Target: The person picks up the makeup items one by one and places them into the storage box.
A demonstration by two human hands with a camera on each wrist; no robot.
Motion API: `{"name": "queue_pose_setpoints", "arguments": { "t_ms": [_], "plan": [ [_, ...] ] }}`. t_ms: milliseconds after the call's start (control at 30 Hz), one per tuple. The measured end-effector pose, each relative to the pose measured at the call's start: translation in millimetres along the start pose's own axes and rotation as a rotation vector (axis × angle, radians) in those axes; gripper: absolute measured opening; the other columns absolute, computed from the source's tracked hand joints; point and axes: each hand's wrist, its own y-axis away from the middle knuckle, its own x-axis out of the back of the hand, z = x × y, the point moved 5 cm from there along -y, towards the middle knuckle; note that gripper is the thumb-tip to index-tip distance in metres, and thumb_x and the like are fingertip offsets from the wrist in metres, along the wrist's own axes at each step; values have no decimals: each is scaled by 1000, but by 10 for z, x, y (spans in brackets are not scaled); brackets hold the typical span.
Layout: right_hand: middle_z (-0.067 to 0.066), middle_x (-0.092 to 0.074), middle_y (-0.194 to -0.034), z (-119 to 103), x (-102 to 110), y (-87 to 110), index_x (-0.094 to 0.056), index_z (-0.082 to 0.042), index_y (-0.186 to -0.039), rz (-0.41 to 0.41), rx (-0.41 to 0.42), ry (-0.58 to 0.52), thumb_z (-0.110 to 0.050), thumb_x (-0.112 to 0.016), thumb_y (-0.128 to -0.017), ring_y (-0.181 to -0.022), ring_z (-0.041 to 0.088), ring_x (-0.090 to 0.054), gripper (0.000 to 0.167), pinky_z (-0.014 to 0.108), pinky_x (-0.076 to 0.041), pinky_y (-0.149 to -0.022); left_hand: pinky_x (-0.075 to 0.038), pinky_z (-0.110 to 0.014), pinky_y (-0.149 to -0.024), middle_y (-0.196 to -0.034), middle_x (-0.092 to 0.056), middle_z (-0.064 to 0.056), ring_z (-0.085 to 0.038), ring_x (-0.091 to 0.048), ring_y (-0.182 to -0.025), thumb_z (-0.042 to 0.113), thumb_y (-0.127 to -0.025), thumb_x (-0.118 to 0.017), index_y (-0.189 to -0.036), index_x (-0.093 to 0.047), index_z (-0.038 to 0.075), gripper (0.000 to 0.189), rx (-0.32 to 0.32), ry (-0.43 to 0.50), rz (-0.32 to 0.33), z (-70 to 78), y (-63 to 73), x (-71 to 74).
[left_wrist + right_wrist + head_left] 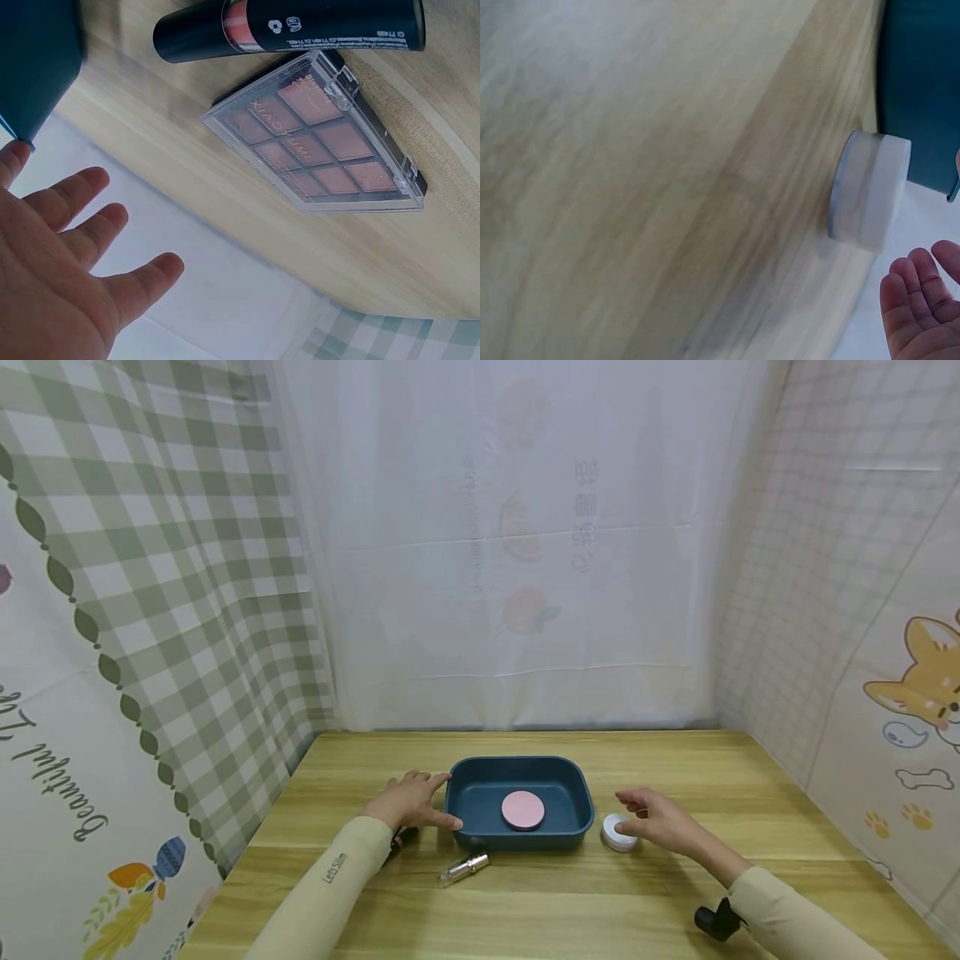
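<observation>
A dark teal bin (pixel 517 842) stands on the table, and a flat round pink item (pixel 522 810) lies inside it. My left hand (pixel 408 802) is at the bin's left side with its fingers spread, thumb and a fingertip at the rim. In the left wrist view, an eyeshadow palette (pixel 315 142) with a clear lid and a black tube (pixel 322 26) with a pinkish band lie near that hand. Right of the bin sits a round white jar (pixel 613 837). My right hand (pixel 663 822) hovers beside and over the jar, fingers loosely bent and apart from it in the right wrist view.
A small clear tube with a silver cap (pixel 463 868) lies in front of the bin's left corner. A black wrist device (pixel 717 921) shows at the right sleeve. Curtains, one green checked (pixel 247 568), enclose the wooden table (pixel 555 910) at the back and sides.
</observation>
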Motion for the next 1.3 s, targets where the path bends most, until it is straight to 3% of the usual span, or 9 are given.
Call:
{"name": "queue_pose_setpoints", "arguments": {
  "t_ms": [433,833,1300],
  "plan": [
    [32,-60,-122,88,-48,-4,-56,17,-127,-24,-41,21,-18,-83,-80,-105,40,-61,65,53,-50,-90,-21,-66,-111,-150,-42,-17,-39,-31,-141,68,-76,-73,-155,-37,22,98,2,6,2,-10,-2,-3],
    [16,-66,-108,129,-108,18,-54,22,-124,-71,14,15,-15,-86,-76,-95,26,-61,67,30,-52,-77,-20,-65,-111,-149,-43,-17,-38,-32,-142,69,-75,-73,-155,-37,22,99,3,18,6,-16,8,2],
    [13,-63,-106,202,-149,3,-55,21,-123,-101,-5,39,-11,-88,-73,-91,17,-58,69,25,-50,-74,-20,-65,-112,-150,-42,-16,-38,-30,-142,70,-76,-72,-155,-37,24,98,8,8,-6,-18,-3,-12]
  ]
}}
